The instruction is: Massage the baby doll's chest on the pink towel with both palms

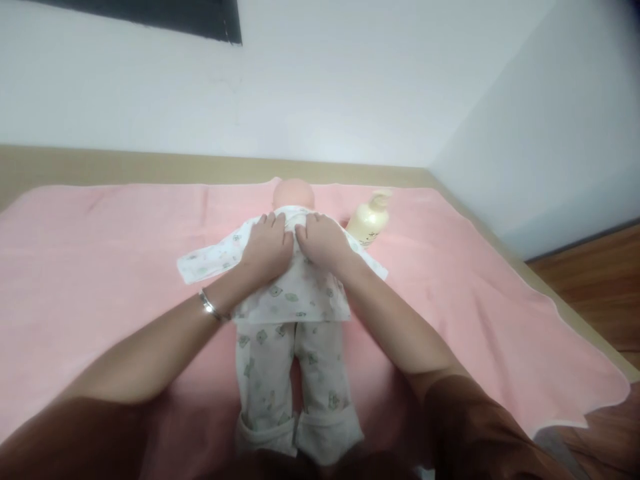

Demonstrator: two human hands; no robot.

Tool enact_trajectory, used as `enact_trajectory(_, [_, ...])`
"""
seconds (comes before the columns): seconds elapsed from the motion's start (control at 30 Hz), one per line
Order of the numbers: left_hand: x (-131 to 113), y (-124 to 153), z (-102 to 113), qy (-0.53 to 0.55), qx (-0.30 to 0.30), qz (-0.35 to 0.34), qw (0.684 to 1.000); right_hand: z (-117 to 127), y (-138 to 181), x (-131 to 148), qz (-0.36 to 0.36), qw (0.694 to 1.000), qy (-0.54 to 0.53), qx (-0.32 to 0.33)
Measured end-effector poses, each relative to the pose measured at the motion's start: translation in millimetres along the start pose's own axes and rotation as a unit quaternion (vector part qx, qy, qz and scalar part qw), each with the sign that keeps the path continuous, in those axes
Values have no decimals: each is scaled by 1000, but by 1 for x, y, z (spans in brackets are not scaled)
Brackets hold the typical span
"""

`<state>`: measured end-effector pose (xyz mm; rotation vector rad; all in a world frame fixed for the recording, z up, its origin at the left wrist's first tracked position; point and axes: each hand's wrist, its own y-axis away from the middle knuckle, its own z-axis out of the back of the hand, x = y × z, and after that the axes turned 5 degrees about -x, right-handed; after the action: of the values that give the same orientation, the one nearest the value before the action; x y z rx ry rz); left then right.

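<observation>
Both the left hand [267, 248] and right hand [323, 241] lie flat and open, side by side on the upper back of the doll [293, 313], whose long axis runs straight away along the pink towel [100, 267], head farthest.

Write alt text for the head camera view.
Two bare hands, left hand and right hand, press flat side by side on the upper back of a baby doll in printed clothes, lying on a pink towel. A cream pump bottle lies beside the doll's head.

Bed [30, 167] — pink towel [100, 267] over it, doll [293, 320], lotion bottle [369, 223].
</observation>
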<state>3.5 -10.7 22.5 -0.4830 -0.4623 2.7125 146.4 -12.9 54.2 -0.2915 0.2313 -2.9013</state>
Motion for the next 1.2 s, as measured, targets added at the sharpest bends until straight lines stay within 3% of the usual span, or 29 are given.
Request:
enact_trajectory(0.13, [12, -18, 5, 47, 22, 65, 997, -6, 22, 19, 78, 993, 63, -64])
enact_trajectory(0.27, [3, -12, 13, -15, 20, 32, 999, -4, 25, 20, 134, 986, 84, -57])
enact_trajectory(0.33, [-5, -1, 17, -56, 24, -23, 998, -1, 15, 13, 99, 993, 56, -37])
enact_trajectory(0.43, [-13, 13, 22, -101, 34, -108, 988, 3, -3, -2, -22, 999, -23, -4])
enact_trajectory(0.5, [-13, 14, 23, -108, 40, -132, 985, 3, -10, -8, -57, 996, -60, 15])
enact_trajectory(0.57, [-8, 7, 22, -76, 40, -114, 990, 1, -8, -7, -52, 997, -54, 11])
enact_trajectory(0.73, [6, -19, 25, 35, 98, 45, 994, -5, 23, 20, 22, 997, 50, -55])
enact_trajectory(0.8, [8, -22, 25, 52, 108, 73, 990, -7, 32, 29, 57, 993, 71, -70])
enact_trajectory(0.93, [3, -13, 17, -28, 57, 2, 998, -7, 23, 21, 80, 993, 53, -67])
enact_trajectory(1.1, [-16, 8, 14, -31, -7, -49, 998, -5, -7, -6, -50, 998, -40, -17])
enact_trajectory(1.2, [-18, 7, 18, -10, 18, -58, 998, -4, -5, -5, -36, 999, -16, -19])
